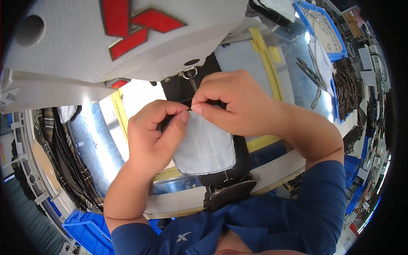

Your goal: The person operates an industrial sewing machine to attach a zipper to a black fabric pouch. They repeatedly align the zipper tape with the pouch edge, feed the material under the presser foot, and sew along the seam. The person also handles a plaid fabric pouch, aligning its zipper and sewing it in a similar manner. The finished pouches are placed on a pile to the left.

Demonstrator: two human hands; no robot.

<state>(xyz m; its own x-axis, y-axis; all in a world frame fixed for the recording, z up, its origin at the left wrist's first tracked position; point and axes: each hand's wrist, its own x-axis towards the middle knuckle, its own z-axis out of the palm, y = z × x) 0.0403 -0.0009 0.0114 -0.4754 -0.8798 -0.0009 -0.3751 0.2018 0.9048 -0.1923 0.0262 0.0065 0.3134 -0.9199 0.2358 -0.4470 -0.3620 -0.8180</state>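
Note:
Both my hands meet at the upper edge of a light grey-white fabric piece (204, 146) with rounded lower corners. My left hand (155, 129) pinches its edge between thumb and forefinger. From the other side my right hand (231, 102) pinches the same edge, fingertips almost touching the left ones. Beneath lies a long black fabric strip (242, 159) with a metal zipper (192, 81) and a ring running toward the machine. A small black zippered pouch (229, 193) hangs at the near end of the strip. Part of the edge is hidden by my fingers.
A large white sewing machine head (170, 46) with red marks looms at the upper left. Yellow tape (267, 63) lines the work plate. Pliers-like snips (312, 74) lie right, beside blue bins (340, 55) of metal parts and dark pieces. Plaid and black fabrics (63, 157) hang left.

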